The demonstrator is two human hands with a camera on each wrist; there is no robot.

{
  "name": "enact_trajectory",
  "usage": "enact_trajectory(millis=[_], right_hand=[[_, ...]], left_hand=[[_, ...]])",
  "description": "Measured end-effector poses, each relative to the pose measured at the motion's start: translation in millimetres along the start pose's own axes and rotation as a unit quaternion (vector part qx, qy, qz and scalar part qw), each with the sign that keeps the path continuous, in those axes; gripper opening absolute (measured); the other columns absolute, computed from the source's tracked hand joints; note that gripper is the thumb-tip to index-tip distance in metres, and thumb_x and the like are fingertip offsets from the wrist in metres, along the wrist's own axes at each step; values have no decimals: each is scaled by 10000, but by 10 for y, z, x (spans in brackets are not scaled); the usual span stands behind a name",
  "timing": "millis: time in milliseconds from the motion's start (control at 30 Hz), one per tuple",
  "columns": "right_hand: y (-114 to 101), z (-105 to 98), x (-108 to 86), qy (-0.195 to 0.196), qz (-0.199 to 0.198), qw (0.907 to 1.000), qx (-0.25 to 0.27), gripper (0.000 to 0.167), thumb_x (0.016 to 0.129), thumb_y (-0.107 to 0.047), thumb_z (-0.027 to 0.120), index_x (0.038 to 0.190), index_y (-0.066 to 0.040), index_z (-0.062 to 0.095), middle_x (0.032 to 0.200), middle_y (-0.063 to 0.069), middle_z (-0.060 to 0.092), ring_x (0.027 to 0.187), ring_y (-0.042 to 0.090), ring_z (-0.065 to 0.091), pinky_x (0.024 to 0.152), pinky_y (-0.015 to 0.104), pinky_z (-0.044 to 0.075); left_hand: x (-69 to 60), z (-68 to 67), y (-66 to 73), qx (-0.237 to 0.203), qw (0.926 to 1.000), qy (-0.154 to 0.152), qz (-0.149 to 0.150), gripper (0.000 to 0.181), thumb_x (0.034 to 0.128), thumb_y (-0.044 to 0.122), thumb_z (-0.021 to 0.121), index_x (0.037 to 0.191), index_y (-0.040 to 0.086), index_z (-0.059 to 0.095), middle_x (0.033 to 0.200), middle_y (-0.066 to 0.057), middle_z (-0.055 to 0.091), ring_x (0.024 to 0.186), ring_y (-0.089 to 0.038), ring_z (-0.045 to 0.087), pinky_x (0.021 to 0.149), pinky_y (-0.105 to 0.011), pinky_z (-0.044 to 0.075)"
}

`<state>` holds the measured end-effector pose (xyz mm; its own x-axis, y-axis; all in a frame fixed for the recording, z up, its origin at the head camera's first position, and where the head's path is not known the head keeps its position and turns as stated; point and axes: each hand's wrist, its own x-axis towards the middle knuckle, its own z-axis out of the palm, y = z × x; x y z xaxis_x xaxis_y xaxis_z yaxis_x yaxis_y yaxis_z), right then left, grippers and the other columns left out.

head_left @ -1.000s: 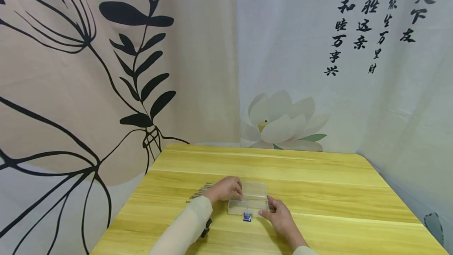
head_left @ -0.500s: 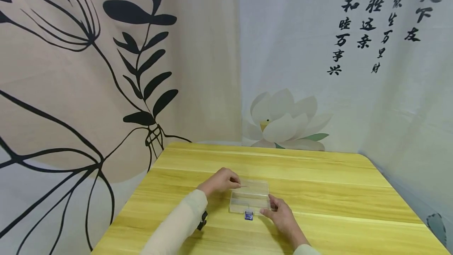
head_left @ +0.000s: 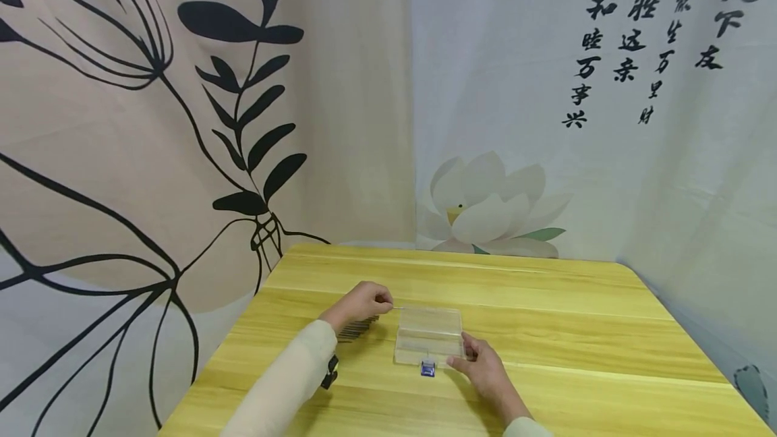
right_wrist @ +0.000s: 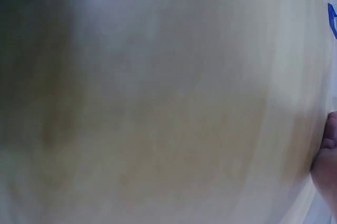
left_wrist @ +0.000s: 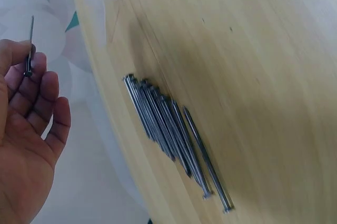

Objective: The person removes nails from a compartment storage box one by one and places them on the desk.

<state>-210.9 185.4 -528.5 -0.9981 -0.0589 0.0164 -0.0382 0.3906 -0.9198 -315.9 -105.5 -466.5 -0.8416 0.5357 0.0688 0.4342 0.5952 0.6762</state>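
My left hand (head_left: 367,302) is above the table, to the left of the open box, pinching a single nail (left_wrist: 30,45) between thumb and forefinger. Beneath and beside that hand lies a row of loose steel nails (left_wrist: 166,129), mostly side by side. The clear plastic box (head_left: 413,354) has its lid folded back and a blue latch (head_left: 427,369) at its front. With thumb in front and fingers behind, my right hand (head_left: 482,366) grips the box's right end. In the right wrist view only part of that hand shows, at the right edge.
The wooden table (head_left: 546,329) reaches back to a printed curtain (head_left: 352,120) with leaves, a lotus and writing. A dark strap-like piece (head_left: 330,373) shows at the left sleeve.
My left hand has come up and left from over the box, past its lid, with a nail in its fingers. The right hand still holds the box end.
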Motion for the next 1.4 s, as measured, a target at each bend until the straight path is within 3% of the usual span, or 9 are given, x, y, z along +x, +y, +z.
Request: enact_trajectory(millis=[300,467,633,833,1133,1400], right_hand=[[2,-5,-1,-70,-6,9999,122,739,861,-145,777,1425,142,395,1142,150,625,1028,252,596,934,475,481],[1,-9,-1,-72,23,9999,131,747,861,-159,779,1427,140,393,1153,153,613,1041,259,588,938,477,479],[-6,-12,-1,-35,47,9999,97,753,857,-166,783,1427,136,396,1166,159,605,1063,273,579,956,493,466],[-9,-13,-5,-37,67,9999,132,758,852,-169,788,1427,133,398,1184,173,592,1085,295,568,964,502,459],[-8,1,-8,-43,14,9999,158,748,853,-150,785,1419,148,397,1152,158,615,1050,272,587,942,484,475],[2,-5,-6,-51,-23,10000,62,746,860,-162,782,1420,146,398,1165,159,603,1070,281,577,948,493,470]], left_hand=[[-202,-130,-143,-728,9968,260,-180,108,996,132,615,924,97,688,861,-103,632,720,-190,498,657,-334,432],[-345,-205,-218,-511,9979,278,-301,150,1012,192,602,958,75,679,861,-180,602,666,-138,440,635,-321,401],[-446,-260,-325,-451,9978,330,-345,138,1013,226,599,931,139,667,873,-228,593,659,-122,436,627,-294,393],[-567,-296,-406,-476,9972,393,-419,141,1017,182,589,945,83,659,832,-143,586,682,-125,451,623,-291,389],[-722,-319,-565,-408,9978,465,-220,168,1009,156,597,971,13,676,884,-197,624,700,-108,477,627,-274,410],[-885,-353,-664,-194,9979,556,-266,174,996,161,619,950,4,680,838,-50,617,731,-111,492,639,-262,420]])
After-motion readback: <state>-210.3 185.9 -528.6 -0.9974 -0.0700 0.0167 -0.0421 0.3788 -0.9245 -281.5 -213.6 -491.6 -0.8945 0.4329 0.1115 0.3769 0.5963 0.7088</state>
